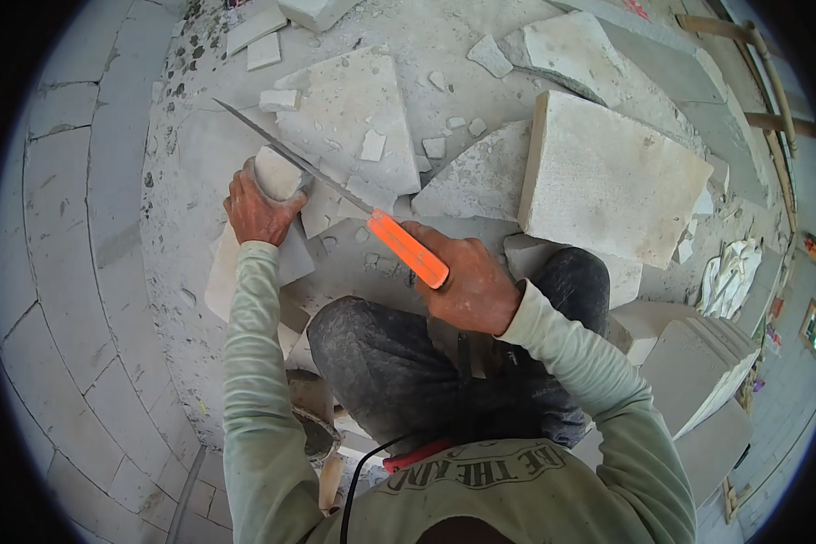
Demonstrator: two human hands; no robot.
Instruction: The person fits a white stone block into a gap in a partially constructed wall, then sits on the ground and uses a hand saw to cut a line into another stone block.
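My left hand (256, 210) grips a small rounded piece of pale stone (276, 172), pressing it down on a flat stone slab (292, 261) in front of my knee. My right hand (470, 283) is closed on the orange handle (408, 248) of a long thin metal file (286, 154). The blade runs up and left from the handle and lies across the top of the small stone. Both sleeves are pale green. My knees in dusty dark trousers (399, 363) sit between the two arms.
Broken stone slabs and chips lie all around on the dusty ground: a large thick block (607, 177) at right, a flat broken slab (344, 118) ahead, carved blocks (698, 363) at lower right. A paved floor (72, 272) runs along the left. A crumpled white cloth (733, 272) lies at right.
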